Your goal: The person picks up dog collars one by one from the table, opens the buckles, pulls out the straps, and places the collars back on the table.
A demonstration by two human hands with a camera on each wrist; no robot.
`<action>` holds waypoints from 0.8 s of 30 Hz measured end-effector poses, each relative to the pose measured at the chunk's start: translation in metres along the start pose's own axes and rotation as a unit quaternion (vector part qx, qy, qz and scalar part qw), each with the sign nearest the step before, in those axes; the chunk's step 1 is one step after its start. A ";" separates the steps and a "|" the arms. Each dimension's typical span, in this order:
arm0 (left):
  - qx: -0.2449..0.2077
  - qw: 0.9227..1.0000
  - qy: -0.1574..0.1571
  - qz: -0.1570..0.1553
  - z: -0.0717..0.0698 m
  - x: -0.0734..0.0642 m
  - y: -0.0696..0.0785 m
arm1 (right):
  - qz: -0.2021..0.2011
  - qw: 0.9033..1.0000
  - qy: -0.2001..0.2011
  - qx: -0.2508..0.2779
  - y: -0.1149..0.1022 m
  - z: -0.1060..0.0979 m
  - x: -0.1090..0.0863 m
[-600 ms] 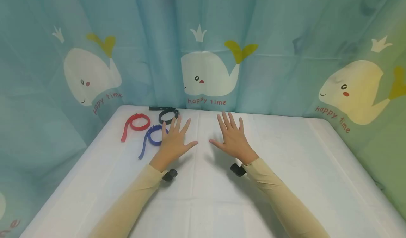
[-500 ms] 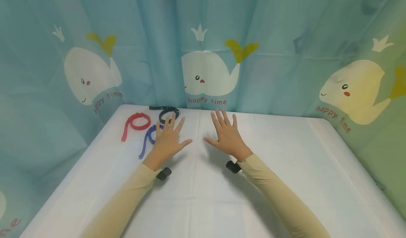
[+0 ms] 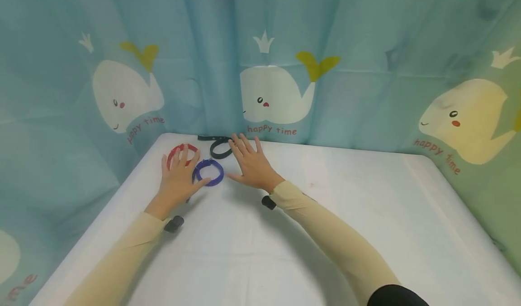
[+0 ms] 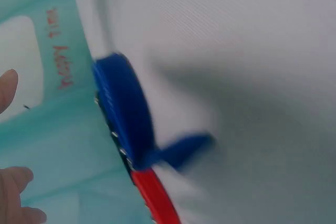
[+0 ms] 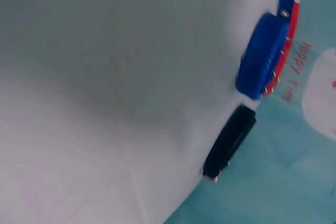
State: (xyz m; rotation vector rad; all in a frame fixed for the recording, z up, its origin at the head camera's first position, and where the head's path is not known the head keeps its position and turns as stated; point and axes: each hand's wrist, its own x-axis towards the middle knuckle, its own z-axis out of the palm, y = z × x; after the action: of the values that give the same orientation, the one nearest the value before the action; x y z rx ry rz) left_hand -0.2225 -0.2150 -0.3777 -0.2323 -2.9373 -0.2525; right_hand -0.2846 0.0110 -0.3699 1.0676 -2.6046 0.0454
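Three coiled buckle straps that look like pet collars lie at the far left of the table: a red collar (image 3: pixel 171 154), a blue collar (image 3: pixel 220 175) and a black collar (image 3: pixel 217 155). My left hand (image 3: pixel 176 184), fingers spread, hovers in front of the red collar and partly covers it, with its thumb near the blue one. My right hand (image 3: pixel 254 168), also with straight fingers, is to the right of the blue collar, its fingertips overlapping the black collar's right side. Neither hand holds anything. In the left wrist view the blue collar (image 4: pixel 123 108) stands before the red collar (image 4: pixel 156 195).
A white-covered table (image 3: pixel 325 233) stretches in front of me. Behind it hangs a blue-green curtain (image 3: pixel 358 107) printed with whales, close along the back edge. A dark rounded object (image 3: pixel 396 296) shows at the bottom right.
Both hands have moved left, the left one from over the blue collar to the red one, the right one to beside the black and blue collars. The collars appear unmoved; the view has shifted slightly.
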 end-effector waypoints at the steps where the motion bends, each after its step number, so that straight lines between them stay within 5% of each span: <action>1: 0.000 1.000 -0.005 0.000 -0.001 -0.002 -0.004 | -0.006 1.000 -0.007 -0.004 -0.003 0.002 0.004; 5: 0.007 0.999 -0.031 0.020 0.000 -0.006 -0.019 | -0.035 0.999 -0.038 -0.015 -0.014 0.012 0.018; 12: 0.037 0.992 -0.053 0.104 0.008 -0.001 -0.042 | -0.098 0.991 -0.084 -0.037 -0.020 0.025 0.030; 18: 0.083 0.977 -0.055 0.189 0.014 0.010 -0.048 | -0.144 0.979 -0.125 -0.067 -0.022 0.032 0.035; 24: 0.092 0.971 -0.050 0.215 0.016 0.015 -0.045 | -0.164 0.973 -0.135 -0.094 -0.027 0.038 0.040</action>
State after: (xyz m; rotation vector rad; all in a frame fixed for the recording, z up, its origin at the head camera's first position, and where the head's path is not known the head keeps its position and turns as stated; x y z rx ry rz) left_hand -0.2473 -0.2538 -0.3977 -0.8568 -2.8844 0.0982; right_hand -0.3038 -0.0412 -0.3958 1.5042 -2.5530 -0.4429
